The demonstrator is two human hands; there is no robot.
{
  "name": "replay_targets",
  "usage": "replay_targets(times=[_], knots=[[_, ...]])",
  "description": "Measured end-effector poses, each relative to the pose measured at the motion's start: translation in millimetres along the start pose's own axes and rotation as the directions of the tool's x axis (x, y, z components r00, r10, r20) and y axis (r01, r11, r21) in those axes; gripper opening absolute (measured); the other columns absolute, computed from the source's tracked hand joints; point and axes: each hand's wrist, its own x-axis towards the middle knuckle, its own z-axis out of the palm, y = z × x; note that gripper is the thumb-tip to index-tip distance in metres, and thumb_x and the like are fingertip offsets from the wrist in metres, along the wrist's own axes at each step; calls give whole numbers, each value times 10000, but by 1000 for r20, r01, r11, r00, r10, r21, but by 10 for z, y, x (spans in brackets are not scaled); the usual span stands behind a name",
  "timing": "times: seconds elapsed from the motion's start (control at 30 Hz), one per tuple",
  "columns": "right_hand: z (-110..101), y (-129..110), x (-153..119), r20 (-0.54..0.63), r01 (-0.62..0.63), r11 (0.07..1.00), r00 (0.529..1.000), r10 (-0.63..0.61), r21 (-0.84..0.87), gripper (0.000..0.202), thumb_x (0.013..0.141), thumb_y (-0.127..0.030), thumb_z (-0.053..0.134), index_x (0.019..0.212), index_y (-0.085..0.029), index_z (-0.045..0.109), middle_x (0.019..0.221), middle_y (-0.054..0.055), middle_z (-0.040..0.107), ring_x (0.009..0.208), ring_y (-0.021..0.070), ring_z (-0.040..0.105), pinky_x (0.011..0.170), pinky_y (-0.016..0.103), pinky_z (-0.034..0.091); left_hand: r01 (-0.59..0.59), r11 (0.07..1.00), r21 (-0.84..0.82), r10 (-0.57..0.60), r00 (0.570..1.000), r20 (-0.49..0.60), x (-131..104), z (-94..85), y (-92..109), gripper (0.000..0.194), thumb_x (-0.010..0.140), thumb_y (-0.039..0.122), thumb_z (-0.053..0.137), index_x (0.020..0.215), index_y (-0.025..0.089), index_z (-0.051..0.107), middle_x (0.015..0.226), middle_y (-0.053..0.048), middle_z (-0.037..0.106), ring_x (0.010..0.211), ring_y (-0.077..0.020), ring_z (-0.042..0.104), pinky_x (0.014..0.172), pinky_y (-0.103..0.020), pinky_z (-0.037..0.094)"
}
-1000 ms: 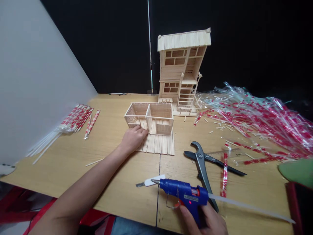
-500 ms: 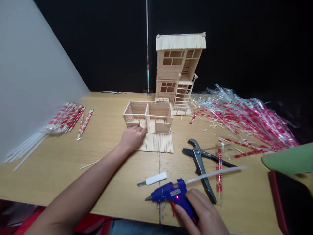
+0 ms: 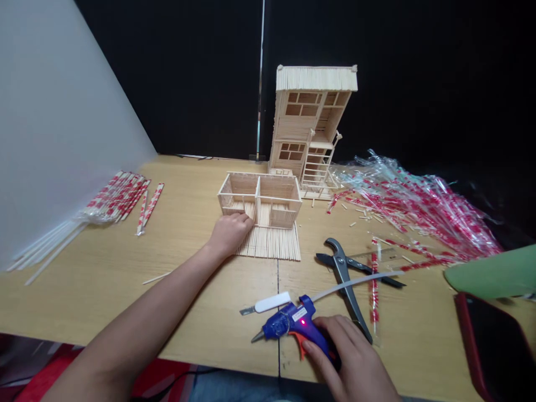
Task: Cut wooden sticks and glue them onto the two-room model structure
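My left hand [image 3: 230, 233] rests at the front left of a roofless, two-room model house [image 3: 258, 199] built of thin wooden sticks. Its fingers are bent together against the low front wall, by the doorway; the fingertips and whatever they pinch are hidden. In front of the rooms spreads the model's stick floor [image 3: 272, 245]. Near the table's front edge, my right hand [image 3: 355, 357] is closed round the handle of a blue hot glue gun [image 3: 288, 324]. The gun's red light is lit, its nozzle points left, and a clear glue stick [image 3: 355, 283] sticks out behind.
A white-handled knife [image 3: 272, 302] and black-grey cutters [image 3: 343, 273] lie beside the gun. Behind stands a taller stick house [image 3: 312, 128]. Torn wrappers [image 3: 419, 195] and a phone [image 3: 494, 346] are at right; wrapped chopsticks [image 3: 117, 195] and white glue sticks [image 3: 46, 245] at left.
The glue gun has turned slightly in my right hand, so more of its orange trigger shows. My left hand stays at the model's front wall. The whole view has shifted a little.
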Motion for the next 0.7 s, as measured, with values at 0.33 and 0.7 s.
replay_targets(times=[0.33, 0.7], knots=[[-587, -317, 996, 34, 128, 976, 992, -124, -178, 200, 985, -346, 531, 958, -200, 665, 898, 69, 713, 850, 220, 676, 778, 331, 504, 34, 999, 23, -35, 999, 22, -17, -61, 52, 286, 994, 164, 405, 1020, 164, 690, 1124, -105, 641, 1009, -235, 618, 674, -304, 454], [122, -565, 2321, 392, 231, 812, 920, -3, -537, 254, 974, -179, 468, 1082, -83, 676, 1017, 233, 731, 976, 281, 718, 828, 343, 536, 128, 989, -74, -134, 989, -69, -98, 88, -23, 298, 995, 284, 437, 989, 226, 729, 1003, -64, 660, 805, -187, 672, 590, -287, 425]])
